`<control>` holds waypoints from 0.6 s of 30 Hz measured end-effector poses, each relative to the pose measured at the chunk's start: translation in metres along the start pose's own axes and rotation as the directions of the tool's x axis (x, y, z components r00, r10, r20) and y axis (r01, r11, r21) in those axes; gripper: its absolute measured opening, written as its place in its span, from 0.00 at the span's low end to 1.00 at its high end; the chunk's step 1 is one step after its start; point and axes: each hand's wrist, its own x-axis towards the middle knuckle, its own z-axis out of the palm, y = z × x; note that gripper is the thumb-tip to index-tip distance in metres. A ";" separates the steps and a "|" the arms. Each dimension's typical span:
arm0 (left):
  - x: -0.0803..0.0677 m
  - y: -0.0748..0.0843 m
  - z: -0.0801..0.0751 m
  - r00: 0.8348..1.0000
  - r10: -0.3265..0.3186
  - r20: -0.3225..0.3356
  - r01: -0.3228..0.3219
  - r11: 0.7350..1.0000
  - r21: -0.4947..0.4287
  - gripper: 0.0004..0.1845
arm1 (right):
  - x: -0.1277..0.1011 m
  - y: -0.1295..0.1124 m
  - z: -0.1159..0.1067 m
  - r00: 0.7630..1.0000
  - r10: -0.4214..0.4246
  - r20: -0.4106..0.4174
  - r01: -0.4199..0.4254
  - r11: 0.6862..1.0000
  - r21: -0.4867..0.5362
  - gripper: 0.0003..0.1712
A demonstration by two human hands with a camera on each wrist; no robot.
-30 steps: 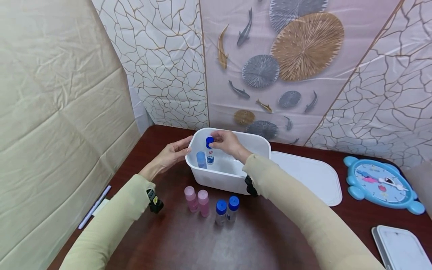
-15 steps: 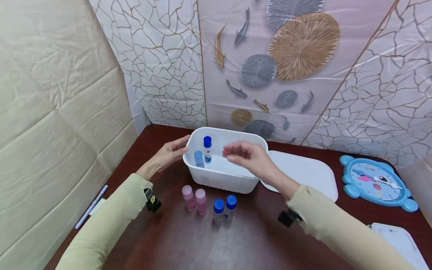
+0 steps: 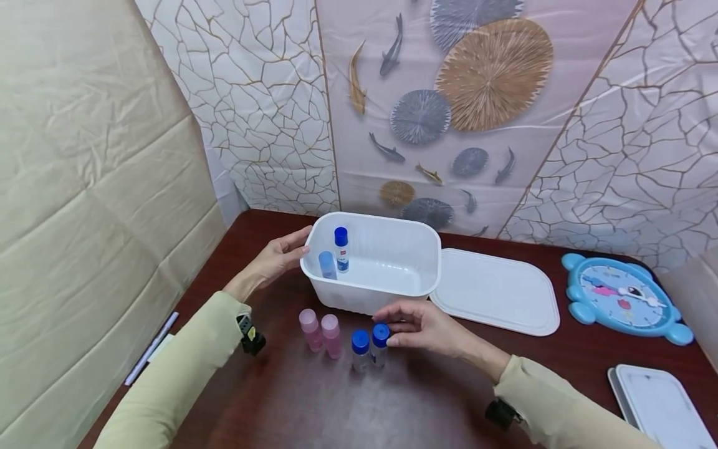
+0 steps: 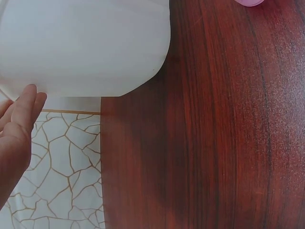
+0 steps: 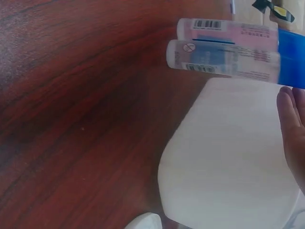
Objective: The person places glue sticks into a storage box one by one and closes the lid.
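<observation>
My right hand [image 3: 423, 327] reaches to the right-hand one of two small clear bottles with blue caps [image 3: 379, 352], its thumb and fingertips right at the cap. Its neighbour, a second blue-capped bottle [image 3: 361, 362], stands close beside it; both show printed labels in the right wrist view [image 5: 226, 59]. My left hand [image 3: 275, 259] rests with extended fingers against the left end of a white plastic bin [image 3: 367, 299]. Inside the bin's left end stand a dark-blue-capped bottle [image 3: 341, 252] and a pale blue one [image 3: 327, 265]. Two pink bottles [image 3: 331, 340] stand upright before the bin.
A white lid [image 3: 496, 290] lies right of the bin. Farther right are a blue animal-shaped clock [image 3: 622, 293] and a white flat case [image 3: 656, 399]. A pen-like stick [image 3: 151, 349] lies along the left table edge. A patterned cloth wall [image 3: 269, 125] stands behind.
My right hand has let go of the dark-blue-capped bottle inside the bin, withdrawn, and come down toward the front blue-capped bottles. The left hand stays at the bin's end.
</observation>
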 end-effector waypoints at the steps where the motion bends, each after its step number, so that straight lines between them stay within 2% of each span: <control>1: 0.000 0.000 0.000 1.000 0.002 0.002 -0.002 1.000 0.003 0.32 | 0.000 0.001 0.000 1.000 0.005 0.003 -0.005 1.000 0.002 0.26; 9: 0.001 -0.002 -0.001 1.000 -0.002 -0.003 0.002 1.000 0.003 0.32 | 0.001 0.008 0.001 1.000 0.001 0.019 -0.001 1.000 -0.003 0.24; 18: 0.003 -0.003 0.000 1.000 -0.009 -0.020 0.009 1.000 0.005 0.32 | 0.003 0.007 0.000 1.000 0.006 -0.010 -0.006 0.997 -0.083 0.21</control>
